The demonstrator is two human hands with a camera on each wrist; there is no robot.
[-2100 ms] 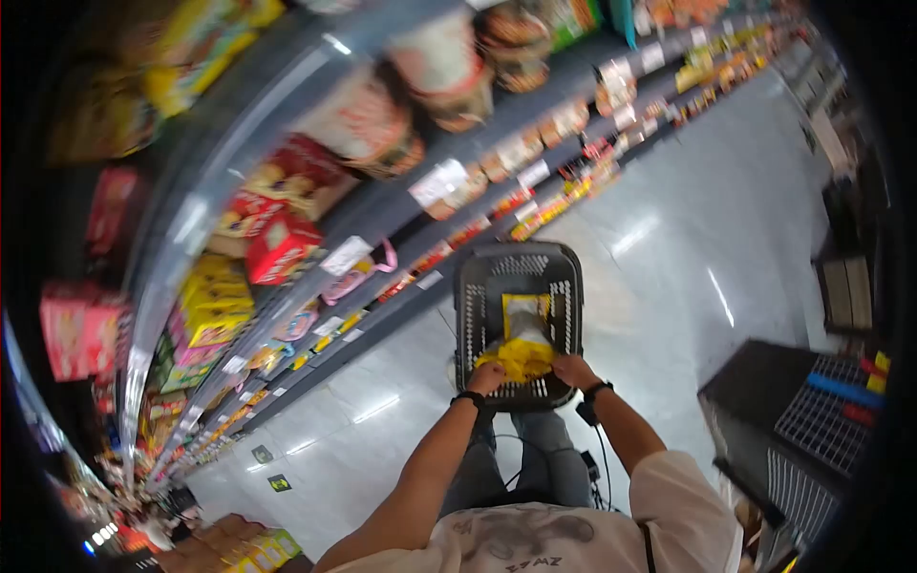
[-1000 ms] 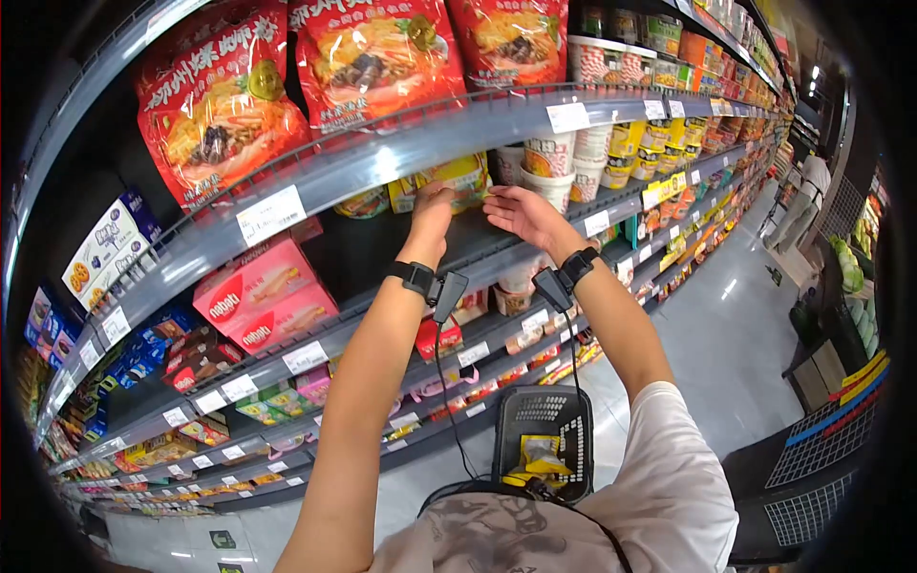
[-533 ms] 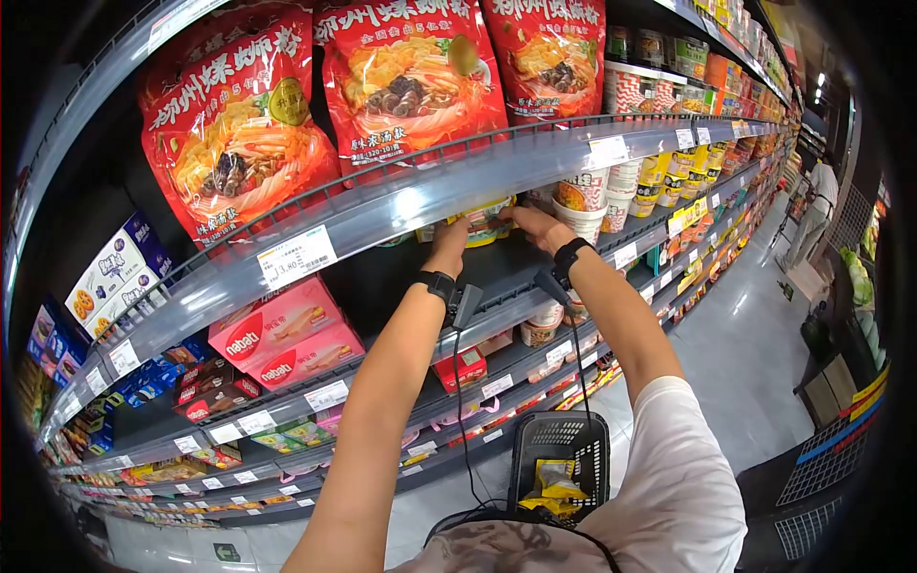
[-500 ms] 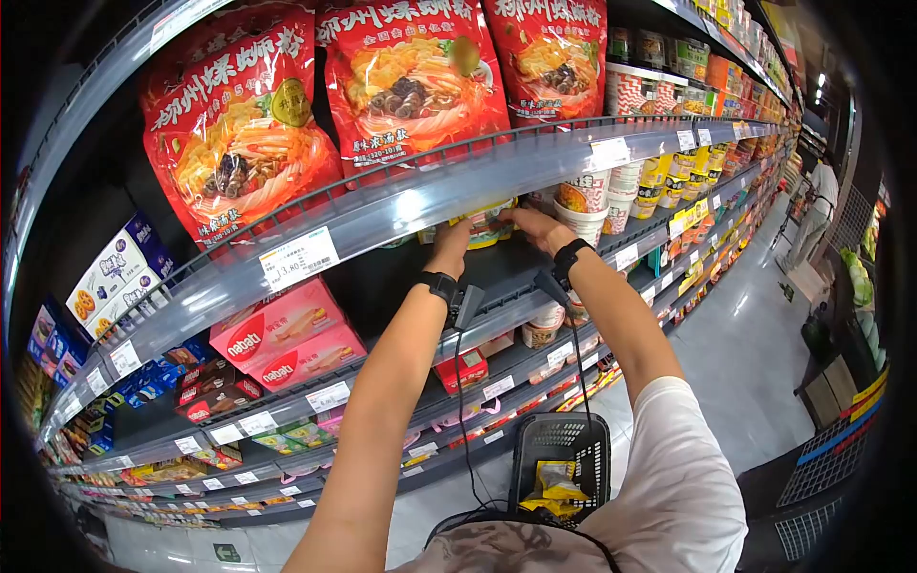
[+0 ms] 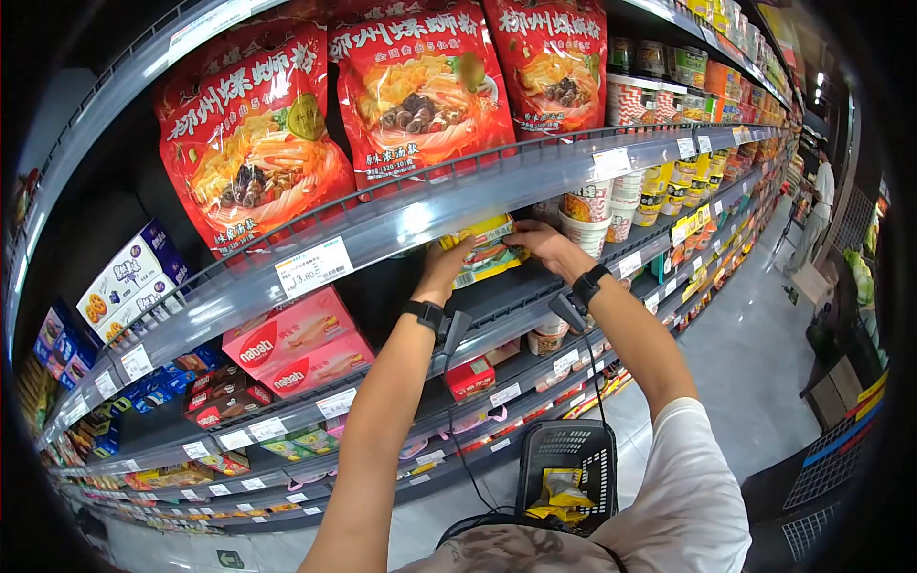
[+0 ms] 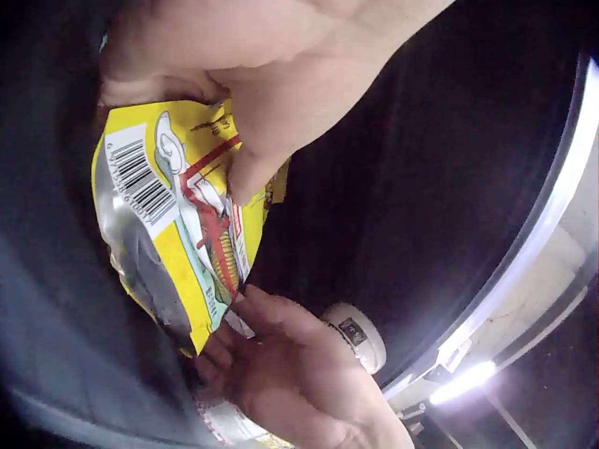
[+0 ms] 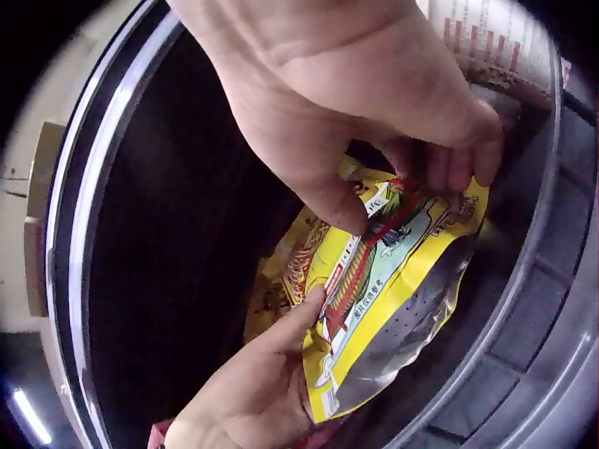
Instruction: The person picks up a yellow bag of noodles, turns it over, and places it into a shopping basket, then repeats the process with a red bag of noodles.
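Note:
A yellow food packet [image 5: 482, 250] with a barcode and a see-through window is held between both hands at the front of a middle shelf. My left hand [image 5: 447, 267] grips one end, its thumb on the printed face in the left wrist view. My right hand [image 5: 549, 246] pinches the other end, thumb on the face and fingers curled at the edge in the right wrist view. Another packet [image 7: 271, 285] with yellow and brown print shows behind the held one. Down by the body stands a dark shopping basket [image 5: 608, 477] with yellow packets [image 5: 564, 492] in it.
Above the hands runs a shelf edge with a wire rail [image 5: 411, 220], bearing large red noodle bags [image 5: 430, 105]. White noodle cups [image 5: 585, 229] stand right of the hands. Pink wafer boxes [image 5: 296, 339] sit lower left. A person [image 5: 819, 205] stands far down the aisle.
Earlier both hands were at a yellow packet in the basket. Since then they have reached into the shelf, taken hold of a packet there and drawn it toward the shelf's front edge.

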